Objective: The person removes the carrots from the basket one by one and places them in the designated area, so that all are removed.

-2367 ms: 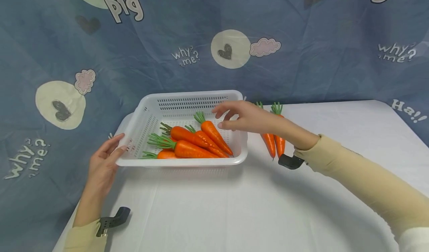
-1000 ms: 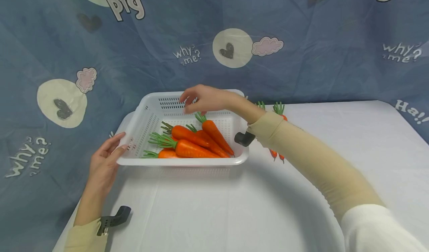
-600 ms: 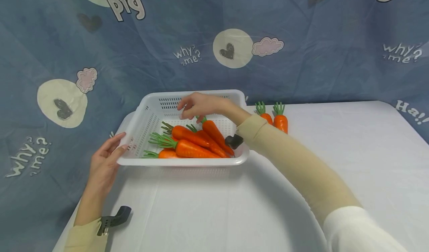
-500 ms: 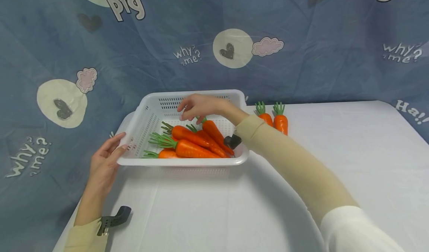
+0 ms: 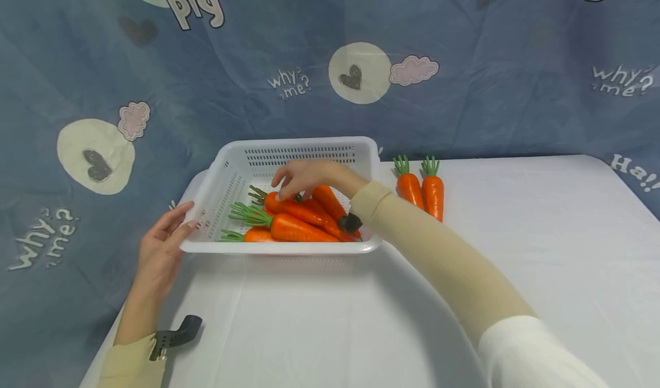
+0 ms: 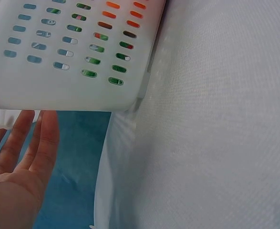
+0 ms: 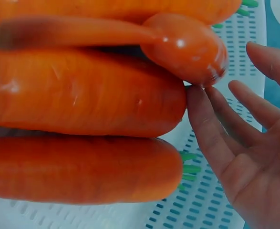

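Note:
A white perforated basket [image 5: 281,248] holds several orange carrots [image 5: 304,228] with green tops. My left hand [image 5: 158,249] is at the basket's left side, its fingertips and thumb touching the rim; in the left wrist view its fingers [image 6: 48,138] are straight, with their tips against the rim. My right hand [image 5: 304,176] reaches down into the basket over the carrots' tops. In the right wrist view its fingers are spread, and one fingertip [image 7: 195,95] is right at the top end of a carrot [image 7: 190,50]. Part of that carrot's green top is hidden.
Two more carrots [image 5: 409,187] lie side by side on the white tablecloth [image 5: 536,222], right of the basket. Behind the table hangs a blue printed cloth [image 5: 464,107]. My right sleeve [image 5: 428,250] passes over the basket's right rim and hides the tips of those two carrots.
My right hand has moved left from the basket's right side, then down among the carrots' tops. The left hand stays at the rim, and the carrots lie as before.

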A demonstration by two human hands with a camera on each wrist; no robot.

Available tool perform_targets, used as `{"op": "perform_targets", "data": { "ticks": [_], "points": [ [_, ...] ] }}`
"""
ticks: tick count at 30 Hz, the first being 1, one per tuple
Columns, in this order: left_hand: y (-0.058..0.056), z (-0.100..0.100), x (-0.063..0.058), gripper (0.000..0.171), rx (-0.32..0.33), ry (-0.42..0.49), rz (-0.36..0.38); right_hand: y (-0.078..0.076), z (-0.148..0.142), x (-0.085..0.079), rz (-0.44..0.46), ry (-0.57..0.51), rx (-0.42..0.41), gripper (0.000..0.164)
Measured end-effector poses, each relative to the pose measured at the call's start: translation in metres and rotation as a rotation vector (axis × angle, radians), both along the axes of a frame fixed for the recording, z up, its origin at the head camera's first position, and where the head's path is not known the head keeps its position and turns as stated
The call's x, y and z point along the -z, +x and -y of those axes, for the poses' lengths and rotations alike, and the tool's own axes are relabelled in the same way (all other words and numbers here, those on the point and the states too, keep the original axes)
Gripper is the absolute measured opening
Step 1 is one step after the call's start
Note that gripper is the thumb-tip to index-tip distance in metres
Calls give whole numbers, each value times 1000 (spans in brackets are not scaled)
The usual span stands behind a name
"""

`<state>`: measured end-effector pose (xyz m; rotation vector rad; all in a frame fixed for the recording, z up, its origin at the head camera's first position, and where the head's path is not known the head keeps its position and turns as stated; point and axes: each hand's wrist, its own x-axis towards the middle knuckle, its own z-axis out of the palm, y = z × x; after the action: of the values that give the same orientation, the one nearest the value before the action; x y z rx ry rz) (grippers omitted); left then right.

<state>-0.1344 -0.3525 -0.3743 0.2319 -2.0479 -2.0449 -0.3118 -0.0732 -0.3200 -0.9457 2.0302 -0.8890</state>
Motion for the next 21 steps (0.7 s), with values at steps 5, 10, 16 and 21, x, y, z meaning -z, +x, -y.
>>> {"op": "perform_targets", "data": {
  "ticks": [5, 10, 16, 21],
  "points": [
    [-1, -1, 1, 50, -1, 7, -5, 0, 1, 2, 9, 6, 6, 48],
    [-1, -1, 1, 50, 2, 27, -11, 0, 2, 6, 34, -11, 7, 48],
    [1, -1, 0, 49, 10, 39, -28, 0, 8, 12, -60, 45, -42, 56],
    [1, -1, 0, 50, 0, 26, -16, 1, 11, 13, -118, 98, -54, 59]
  ]
}}
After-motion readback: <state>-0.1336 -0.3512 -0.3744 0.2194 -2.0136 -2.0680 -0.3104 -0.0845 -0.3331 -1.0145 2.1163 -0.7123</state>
